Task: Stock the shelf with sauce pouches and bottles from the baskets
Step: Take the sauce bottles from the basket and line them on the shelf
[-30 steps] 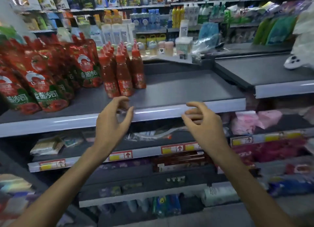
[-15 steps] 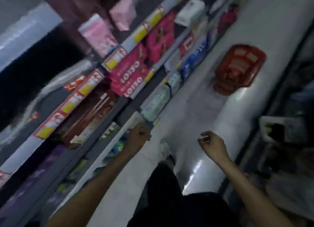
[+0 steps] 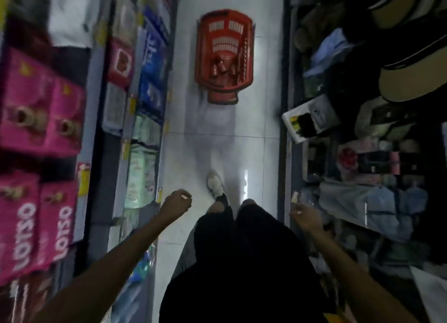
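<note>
Our left grip (image 3: pixel 175 202) and right grip (image 3: pixel 303 213) hang released, empty. Red basket (image 3: pixel 223 54) sits ahead on the floor (image 3: pixel 251 129); LOTSO packs (image 3: pixel 43 104) leftward.

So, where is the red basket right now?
In the head view the red basket stands on the aisle floor, upper centre, between the left shelves and right shelves, ahead of the person's white shoe.
</note>
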### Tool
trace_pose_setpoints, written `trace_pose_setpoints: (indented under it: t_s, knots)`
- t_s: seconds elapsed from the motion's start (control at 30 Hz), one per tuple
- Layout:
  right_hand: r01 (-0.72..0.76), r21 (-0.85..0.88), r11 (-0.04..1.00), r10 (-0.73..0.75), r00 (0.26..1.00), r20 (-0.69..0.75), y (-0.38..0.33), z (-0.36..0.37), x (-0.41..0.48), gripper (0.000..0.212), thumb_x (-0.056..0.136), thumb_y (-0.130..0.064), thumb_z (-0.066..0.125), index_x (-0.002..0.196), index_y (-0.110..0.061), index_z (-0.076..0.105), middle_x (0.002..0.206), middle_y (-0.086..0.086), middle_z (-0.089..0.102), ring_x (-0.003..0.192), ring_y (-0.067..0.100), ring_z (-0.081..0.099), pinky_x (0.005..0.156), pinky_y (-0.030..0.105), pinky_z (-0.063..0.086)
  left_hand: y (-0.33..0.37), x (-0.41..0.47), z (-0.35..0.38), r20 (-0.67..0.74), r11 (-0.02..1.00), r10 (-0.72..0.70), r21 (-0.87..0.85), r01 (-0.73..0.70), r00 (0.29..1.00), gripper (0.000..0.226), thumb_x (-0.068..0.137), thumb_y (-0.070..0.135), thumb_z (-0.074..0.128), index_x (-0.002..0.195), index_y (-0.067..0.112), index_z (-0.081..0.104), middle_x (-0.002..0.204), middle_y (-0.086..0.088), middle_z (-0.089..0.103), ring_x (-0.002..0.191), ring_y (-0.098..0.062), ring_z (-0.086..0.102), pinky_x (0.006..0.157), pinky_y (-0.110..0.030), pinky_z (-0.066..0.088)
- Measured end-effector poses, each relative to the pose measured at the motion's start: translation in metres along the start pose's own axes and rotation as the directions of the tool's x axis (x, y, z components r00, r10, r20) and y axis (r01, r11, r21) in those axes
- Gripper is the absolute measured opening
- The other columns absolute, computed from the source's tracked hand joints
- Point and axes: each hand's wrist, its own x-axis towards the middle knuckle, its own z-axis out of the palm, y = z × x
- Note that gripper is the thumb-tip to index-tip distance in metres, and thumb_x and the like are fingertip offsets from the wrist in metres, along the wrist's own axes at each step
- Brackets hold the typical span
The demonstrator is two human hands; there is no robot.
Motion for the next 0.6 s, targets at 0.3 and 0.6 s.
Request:
trace_pose_setpoints:
  t_s: [0.3, 0.6]
  knots:
    - [-0.125, 0.036, 0.992, 0.121, 0.988, 0.097, -0.08, -0.081, 0.072, 0.037, 0.099, -0.019, 0.055, 0.064, -0.014, 0.042, 0.08, 0.009, 0.052, 0.085, 0.024, 0.053, 0.069, 0.029, 0.031, 0.303, 0.102, -0.092, -0.008, 0.961, 0.275, -0.041, -0.275, 0.961, 0.013, 0.103, 0.007, 0.054, 0.109, 0.012, 0.065, 0.09, -0.005, 0.069, 0.077, -0.011, 0.065, 0.059, -0.009, 0.048]
    - [0.1, 0.064, 0.993, -0.105, 0.992, 0.077, -0.282, -0.226, 0.219, 0.024, 0.096, -0.028, 0.059, 0.112, -0.011, 0.067, 0.116, 0.016, 0.068, 0.114, 0.035, 0.063, 0.088, 0.035, 0.047, 0.335, 0.191, -0.151, -0.019, 0.996, -0.055, -0.077, 0.053, 0.998, 0.02, 0.103, 0.021, 0.059, 0.11, 0.003, 0.065, 0.086, -0.014, 0.072, 0.076, -0.03, 0.068, 0.062, -0.029, 0.053]
